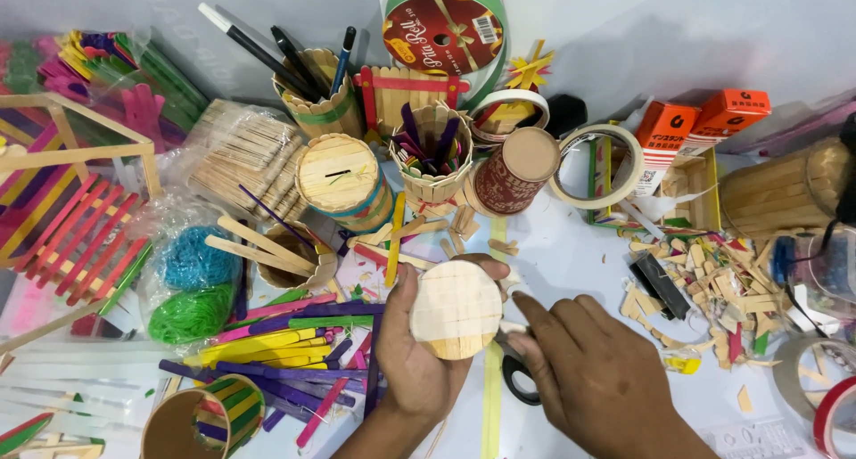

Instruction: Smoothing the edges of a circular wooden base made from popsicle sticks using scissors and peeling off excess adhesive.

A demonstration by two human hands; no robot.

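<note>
My left hand [417, 352] is closed around a round disc of pale craft sticks [456, 309], glued side by side and trimmed to a circle, held above the bench [571, 254]. My right hand [596, 370] grips black-handled scissors [515, 370] at its edge.

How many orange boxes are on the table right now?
2: one orange box at the upper right beside the tape roll, the second orange box just right of it. More could be hidden under the clutter.
</note>
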